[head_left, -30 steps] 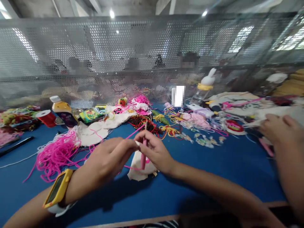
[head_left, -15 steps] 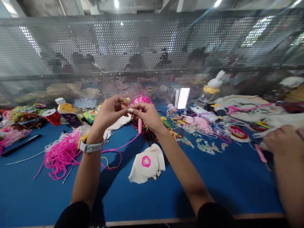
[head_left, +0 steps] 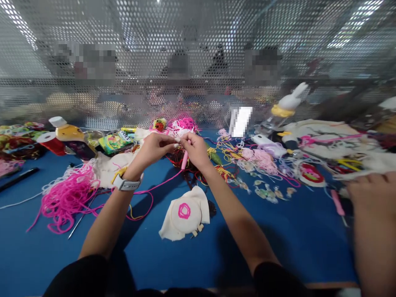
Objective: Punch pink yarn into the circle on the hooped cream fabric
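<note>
In my right hand [head_left: 195,149] is a punch needle [head_left: 185,160] with a pink handle, its tip pointing up. Pink yarn [head_left: 167,181] runs from the handle's lower end towards the left. My left hand [head_left: 158,150] has its fingertips pinched together, meeting the right fingertips beside the needle; whatever is between them is too small to make out. Below the hands, a small embroidery hoop [head_left: 184,225] with white cloth lies on the blue table [head_left: 235,264], a pink ring stitched at its middle.
A pink yarn heap [head_left: 69,198] lies left, near a drink bottle [head_left: 69,136] and red spool [head_left: 51,142]. Tangled yarns [head_left: 256,161] and wrapped candies [head_left: 267,192] lie right. Another person's hand [head_left: 373,192] rests at far right. A perforated metal screen [head_left: 198,62] stands behind.
The view has tilted downward. My hands stay together at the punch needle, whose handle now leans more. The left wrist has turned slightly, and the hoop lies unmoved on the table.
</note>
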`<move>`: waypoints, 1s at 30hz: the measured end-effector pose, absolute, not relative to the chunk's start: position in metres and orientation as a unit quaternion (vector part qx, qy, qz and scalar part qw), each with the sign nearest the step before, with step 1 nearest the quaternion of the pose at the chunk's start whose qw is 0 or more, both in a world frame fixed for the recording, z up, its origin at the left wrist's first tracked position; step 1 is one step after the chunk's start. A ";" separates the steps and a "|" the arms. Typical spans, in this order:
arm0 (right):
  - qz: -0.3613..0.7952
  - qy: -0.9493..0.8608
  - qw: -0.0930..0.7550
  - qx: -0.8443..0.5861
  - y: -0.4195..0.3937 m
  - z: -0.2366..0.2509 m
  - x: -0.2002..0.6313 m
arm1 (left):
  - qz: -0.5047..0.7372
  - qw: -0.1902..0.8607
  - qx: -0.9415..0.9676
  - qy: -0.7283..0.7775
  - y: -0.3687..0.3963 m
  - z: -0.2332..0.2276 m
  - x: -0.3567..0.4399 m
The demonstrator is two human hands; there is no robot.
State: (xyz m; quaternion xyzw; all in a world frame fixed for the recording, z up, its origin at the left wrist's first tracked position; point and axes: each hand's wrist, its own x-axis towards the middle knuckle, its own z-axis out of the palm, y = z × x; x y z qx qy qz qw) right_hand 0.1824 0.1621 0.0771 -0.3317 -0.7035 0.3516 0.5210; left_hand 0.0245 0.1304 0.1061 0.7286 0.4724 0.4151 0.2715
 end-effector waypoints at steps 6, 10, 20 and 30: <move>0.291 -0.728 0.512 -0.351 0.156 0.075 0.180 | 0.415 0.187 0.755 0.471 0.123 0.103 0.030; 0.285 -0.732 0.508 -0.354 0.153 0.074 0.177 | 0.408 0.147 0.778 0.454 0.119 0.106 0.029; 0.369 -0.735 0.444 -0.356 0.088 0.065 0.201 | 0.359 0.069 0.840 0.400 0.047 0.096 0.041; 0.456 -0.711 0.359 -0.397 0.023 0.009 0.214 | 0.342 0.037 0.844 0.410 -0.022 0.028 0.057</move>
